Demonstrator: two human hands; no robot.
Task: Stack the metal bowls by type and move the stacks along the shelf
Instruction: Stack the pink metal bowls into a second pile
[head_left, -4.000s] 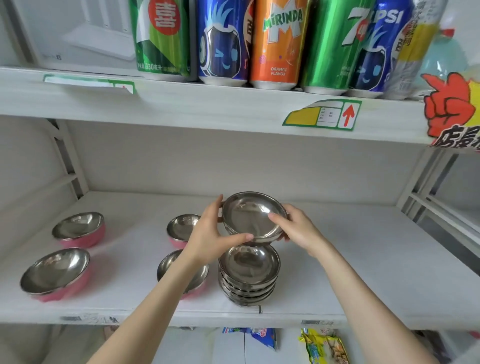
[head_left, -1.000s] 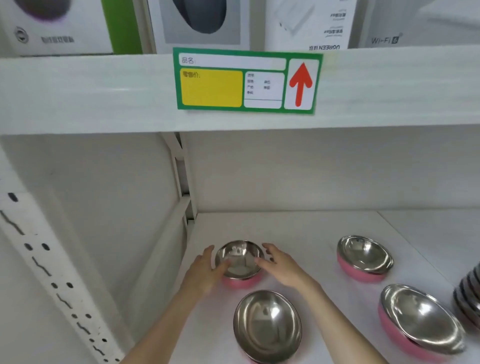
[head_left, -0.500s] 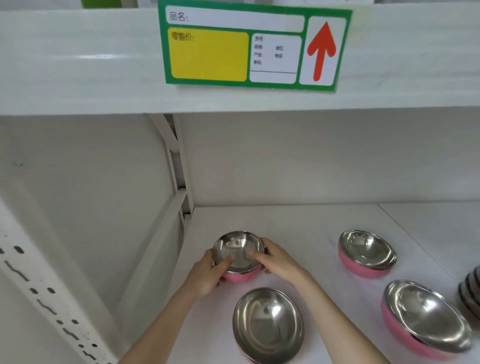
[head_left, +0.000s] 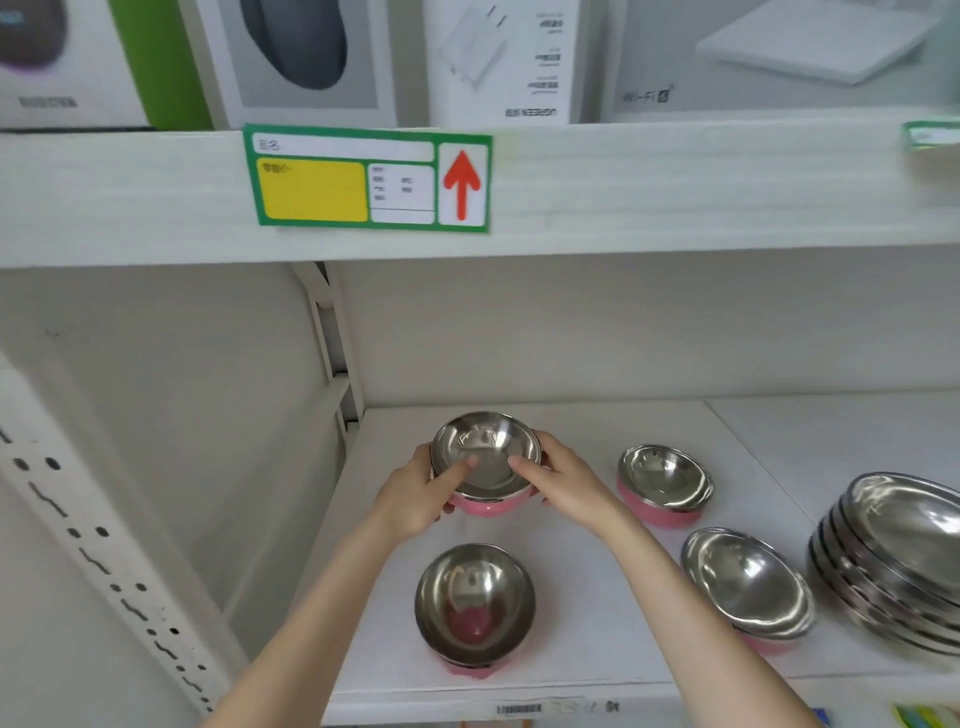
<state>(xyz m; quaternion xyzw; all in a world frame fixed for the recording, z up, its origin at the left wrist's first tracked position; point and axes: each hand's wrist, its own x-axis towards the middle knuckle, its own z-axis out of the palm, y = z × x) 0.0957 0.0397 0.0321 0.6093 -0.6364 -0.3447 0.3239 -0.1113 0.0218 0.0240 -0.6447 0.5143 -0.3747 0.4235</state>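
Steel bowl stack cut by right edge, price label text blurred

Both bare forearms reach forward and angle inward. Left hand and right hand grip one pink-bottomed bowl from opposite sides, thumbs hooked over its rim, fingers curled round the outside.

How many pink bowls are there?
4. The held bowl is gripped by the left hand and right hand at the back; the front bowl sits before it; the right rear bowl and right front bowl stand beside the plain stack. More may be offscreen.
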